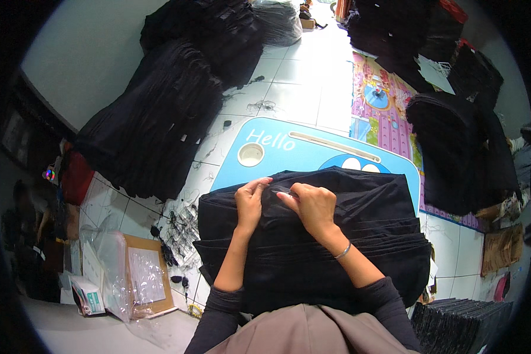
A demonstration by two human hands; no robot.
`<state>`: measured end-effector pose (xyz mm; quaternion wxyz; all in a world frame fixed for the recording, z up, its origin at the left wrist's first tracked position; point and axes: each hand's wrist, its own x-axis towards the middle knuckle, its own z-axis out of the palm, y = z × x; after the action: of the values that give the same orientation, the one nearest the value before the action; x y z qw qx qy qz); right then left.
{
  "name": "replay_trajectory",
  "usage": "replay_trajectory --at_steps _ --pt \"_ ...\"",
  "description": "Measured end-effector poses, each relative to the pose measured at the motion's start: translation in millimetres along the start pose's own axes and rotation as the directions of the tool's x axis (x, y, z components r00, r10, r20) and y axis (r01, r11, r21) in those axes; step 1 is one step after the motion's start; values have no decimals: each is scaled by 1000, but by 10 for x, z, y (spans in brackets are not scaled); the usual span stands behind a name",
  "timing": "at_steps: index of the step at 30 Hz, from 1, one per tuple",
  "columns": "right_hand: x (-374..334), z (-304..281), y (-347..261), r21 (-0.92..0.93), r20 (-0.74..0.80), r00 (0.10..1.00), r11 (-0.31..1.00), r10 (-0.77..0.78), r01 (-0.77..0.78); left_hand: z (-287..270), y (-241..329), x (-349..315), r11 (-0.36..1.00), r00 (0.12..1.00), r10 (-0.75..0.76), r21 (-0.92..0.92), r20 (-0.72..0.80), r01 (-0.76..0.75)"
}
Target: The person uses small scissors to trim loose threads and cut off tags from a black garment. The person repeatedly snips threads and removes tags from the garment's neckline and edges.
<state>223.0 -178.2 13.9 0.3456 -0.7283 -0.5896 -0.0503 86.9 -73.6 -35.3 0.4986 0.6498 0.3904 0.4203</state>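
Observation:
A thick pile of folded black cloth (312,259) lies in front of me, over the near part of a light blue low table (230,171). Above the cloth's far left part, my left hand (251,203) has its thumb and fingers pressed together. What they pinch, if anything, is too small to make out against the black. Just to its right, my right hand (317,209) is closed with curled fingers, its thumb pointing at the left hand. Something small and dark may sit between those fingers. The two hands are close but apart.
Large heaps of black cloth stand on the left (159,118) and right (454,153). The tabletop has a round cup recess (251,154) and a long slot (336,147). Loose black threads (183,230) litter the white tiles. Plastic-wrapped cardboard (150,277) stands lower left, a black stack (460,324) lower right.

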Motion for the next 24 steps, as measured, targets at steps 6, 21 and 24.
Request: replay_trajectory --at_steps 6,21,24 --pt "25 76 21 -69 93 995 997 32 -26 -53 42 29 998 997 31 45 73 -35" --pt "201 -253 454 -37 22 985 985 172 -171 -1493 360 1625 -29 997 79 999 -25 27" --pt "176 -368 680 -127 14 967 959 256 -252 -1514 311 1639 -168 992 127 986 27 -6"
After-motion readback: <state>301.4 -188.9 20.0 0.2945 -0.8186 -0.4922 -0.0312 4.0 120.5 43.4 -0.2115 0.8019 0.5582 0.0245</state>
